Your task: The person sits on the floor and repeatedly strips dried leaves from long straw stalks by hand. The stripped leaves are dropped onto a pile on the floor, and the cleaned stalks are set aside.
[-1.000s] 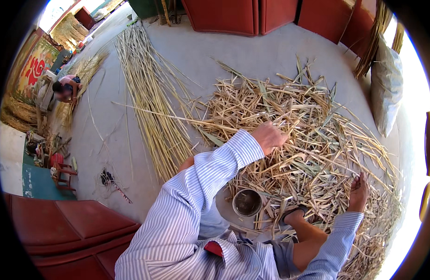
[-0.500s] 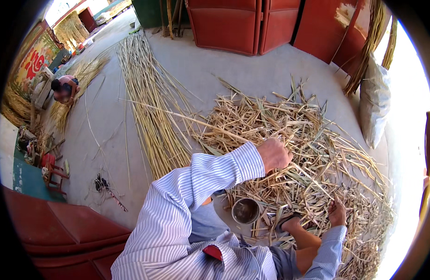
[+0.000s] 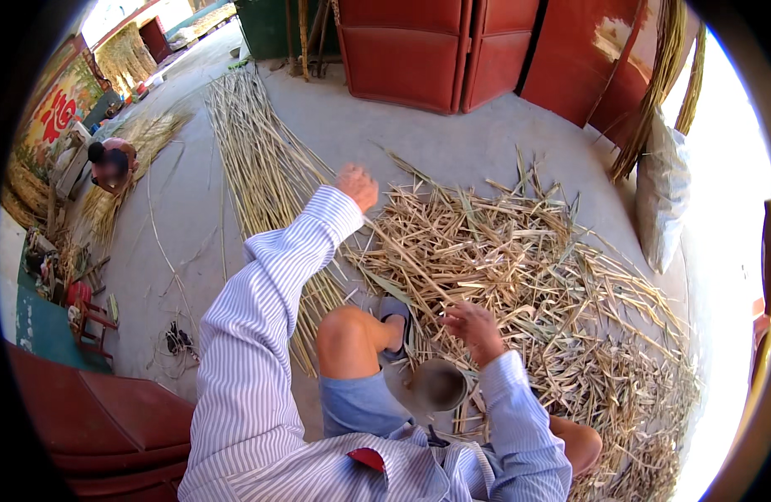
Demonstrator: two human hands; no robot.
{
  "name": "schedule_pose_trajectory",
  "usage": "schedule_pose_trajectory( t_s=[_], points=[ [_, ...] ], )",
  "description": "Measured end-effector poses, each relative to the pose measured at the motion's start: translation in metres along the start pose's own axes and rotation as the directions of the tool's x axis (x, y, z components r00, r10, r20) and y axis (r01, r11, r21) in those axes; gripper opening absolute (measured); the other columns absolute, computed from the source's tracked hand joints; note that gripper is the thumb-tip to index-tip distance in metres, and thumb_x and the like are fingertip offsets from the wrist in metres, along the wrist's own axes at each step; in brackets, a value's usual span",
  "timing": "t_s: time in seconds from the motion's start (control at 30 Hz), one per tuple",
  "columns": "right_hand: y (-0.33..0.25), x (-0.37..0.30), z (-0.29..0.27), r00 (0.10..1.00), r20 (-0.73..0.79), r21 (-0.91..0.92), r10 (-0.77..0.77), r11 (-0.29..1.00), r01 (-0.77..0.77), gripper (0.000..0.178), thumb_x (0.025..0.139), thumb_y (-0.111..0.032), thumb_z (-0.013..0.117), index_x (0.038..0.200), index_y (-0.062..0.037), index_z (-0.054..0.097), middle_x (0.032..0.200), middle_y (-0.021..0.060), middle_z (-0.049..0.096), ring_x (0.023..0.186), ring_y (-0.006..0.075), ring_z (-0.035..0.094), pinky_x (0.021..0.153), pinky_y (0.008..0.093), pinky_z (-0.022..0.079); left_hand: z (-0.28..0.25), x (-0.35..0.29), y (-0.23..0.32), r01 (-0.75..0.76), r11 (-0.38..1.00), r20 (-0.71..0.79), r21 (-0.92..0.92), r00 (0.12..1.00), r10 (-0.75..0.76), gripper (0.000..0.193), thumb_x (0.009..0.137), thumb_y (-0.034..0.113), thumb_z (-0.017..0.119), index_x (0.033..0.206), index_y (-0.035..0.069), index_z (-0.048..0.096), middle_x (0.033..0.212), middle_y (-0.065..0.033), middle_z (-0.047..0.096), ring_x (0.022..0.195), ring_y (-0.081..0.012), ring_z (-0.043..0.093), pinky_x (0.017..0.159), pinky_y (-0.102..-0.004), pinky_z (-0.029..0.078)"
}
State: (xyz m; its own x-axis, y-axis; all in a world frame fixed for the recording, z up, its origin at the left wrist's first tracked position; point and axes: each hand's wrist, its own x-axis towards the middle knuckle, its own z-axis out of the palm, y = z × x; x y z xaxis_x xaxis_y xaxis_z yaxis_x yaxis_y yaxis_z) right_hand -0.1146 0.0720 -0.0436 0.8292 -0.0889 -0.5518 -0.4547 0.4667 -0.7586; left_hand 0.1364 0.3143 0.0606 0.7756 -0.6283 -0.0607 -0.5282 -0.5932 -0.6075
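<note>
My left hand (image 3: 358, 186) is stretched forward, a little blurred, with its fingers curled closed. A pale, thin reed stalk (image 3: 406, 258) slants from just below that hand toward my right hand; the grip itself is partly hidden. Over the near edge of the husk pile, my right hand (image 3: 476, 332) has its fingers loosely apart, close to the stalk's near end. Dry peeled husks (image 3: 486, 243) lie in a wide heap in front and to the right. Left of the heap, long reed stalks (image 3: 264, 159) are laid out in a bundle.
A round bowl (image 3: 439, 386) stands between my feet. Red padded panels (image 3: 402, 58) stand at the back, with a pale sack (image 3: 663, 197) at the right. Another person (image 3: 112, 163) bends over reeds at the far left. A small red stool (image 3: 93, 322) stands below.
My left hand has swung forward and left, from over the husk pile toward the reed bundle. My right hand has come left and inward from the pile's right side. My left knee now shows.
</note>
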Motion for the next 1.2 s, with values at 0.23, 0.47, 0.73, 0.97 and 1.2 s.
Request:
schedule_pose_trajectory(
  t_s=[0.23,0.47,0.73,0.97,1.2],
  points=[
    [0.064,0.027,0.084,0.884,0.429,-0.390,0.187,0.921,-0.005,0.037,0.095,-0.025,0.062,0.119,0.0023,0.057,0.096,0.0061,0.066,0.085,0.0143,0.066,0.069,0.0266,0.052,0.007,-0.086,0.058,-0.158,0.930,-0.043,-0.331,0.987,0.152,0.007,0.073,0.008,0.069,0.073,0.013,0.064,0.070,-0.0060,0.065,0.077,-0.0218,0.064,0.070,-0.0375,0.046],
    [0.102,0.092,-0.054,0.964,0.241,-0.770,-0.114,0.582,0.261,0.022,0.087,-0.020,0.062,0.095,-0.0009,0.068,0.073,0.0090,0.066,0.070,0.0174,0.066,0.061,0.0340,0.050,-0.025,-0.047,0.176,-0.447,0.608,-0.310,-0.656,0.894,0.323,0.017,0.074,0.019,0.067,0.075,0.008,0.054,0.066,-0.0100,0.057,0.070,-0.0305,0.059,0.068,-0.0450,0.042],
    [0.085,0.101,-0.171,0.956,-0.132,-0.955,-0.262,0.290,-0.053,0.033,0.078,-0.017,0.060,0.107,-0.0033,0.058,0.101,0.0251,0.064,0.098,0.0409,0.062,0.084,0.0482,0.051,-0.059,-0.016,0.261,-0.568,0.433,-0.345,-0.700,0.800,0.491,0.024,0.076,0.024,0.070,0.082,0.005,0.056,0.081,-0.0135,0.060,0.083,-0.0329,0.059,0.075,-0.0436,0.042],
    [0.060,0.146,-0.184,0.863,0.044,-0.992,-0.503,0.077,0.096,0.060,0.077,-0.020,0.065,0.134,-0.0100,0.049,0.140,0.0222,0.042,0.132,0.0391,0.037,0.106,0.0489,0.034,-0.074,0.006,0.270,-0.576,0.481,-0.229,-0.662,0.765,0.601,0.024,0.075,0.024,0.070,0.082,0.004,0.058,0.081,-0.0129,0.061,0.084,-0.0316,0.057,0.075,-0.0429,0.041],
    [0.014,0.215,-0.256,0.811,0.172,-0.984,-0.559,-0.130,0.119,0.051,0.087,-0.025,0.057,0.133,-0.0056,0.048,0.145,0.0241,0.038,0.137,0.0391,0.033,0.112,0.0481,0.027,-0.088,0.031,0.287,-0.554,0.449,-0.160,-0.700,0.736,0.658,0.022,0.073,0.019,0.072,0.084,0.005,0.059,0.078,-0.0111,0.057,0.078,-0.0302,0.054,0.070,-0.0430,0.039]
  ],
)
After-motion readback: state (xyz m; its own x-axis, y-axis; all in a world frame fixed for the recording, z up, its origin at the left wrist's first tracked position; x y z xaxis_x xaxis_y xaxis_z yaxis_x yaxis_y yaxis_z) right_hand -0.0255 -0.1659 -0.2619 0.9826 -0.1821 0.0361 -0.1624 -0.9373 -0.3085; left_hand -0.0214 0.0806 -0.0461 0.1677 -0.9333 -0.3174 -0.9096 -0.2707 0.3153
